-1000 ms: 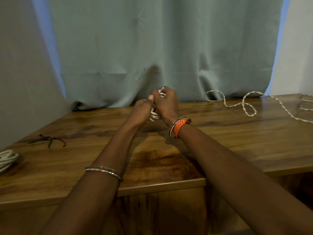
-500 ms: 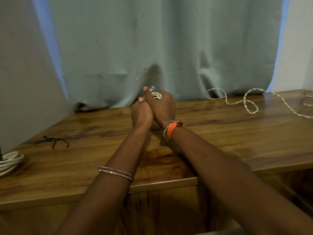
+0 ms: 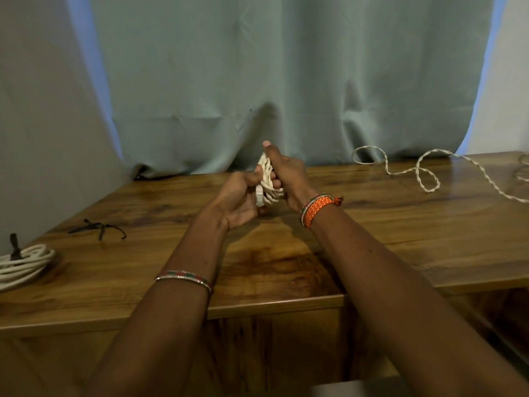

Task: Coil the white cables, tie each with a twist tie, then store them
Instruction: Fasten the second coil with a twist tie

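Observation:
A small coil of white twisted cable (image 3: pixel 268 184) is held upright above the middle of the wooden table (image 3: pixel 372 224). My right hand (image 3: pixel 286 176) grips the coil from the right, thumb raised along its top. My left hand (image 3: pixel 243 196) is palm-up on the coil's left side, fingers curled against the strands and a white end piece. A finished white coil (image 3: pixel 25 263) bound with a dark tie lies at the far left. An uncoiled white cable (image 3: pixel 423 173) snakes across the back right of the table. Dark twist ties (image 3: pixel 98 228) lie on the left part.
A grey-green curtain (image 3: pixel 286 81) hangs right behind the table's back edge. The table's front edge (image 3: pixel 274 305) steps back on the right side. A grey wall stands on the left.
My left hand has turned palm-up and dropped slightly away from my right hand, exposing the coil between them. The coil now stands more upright in my right hand.

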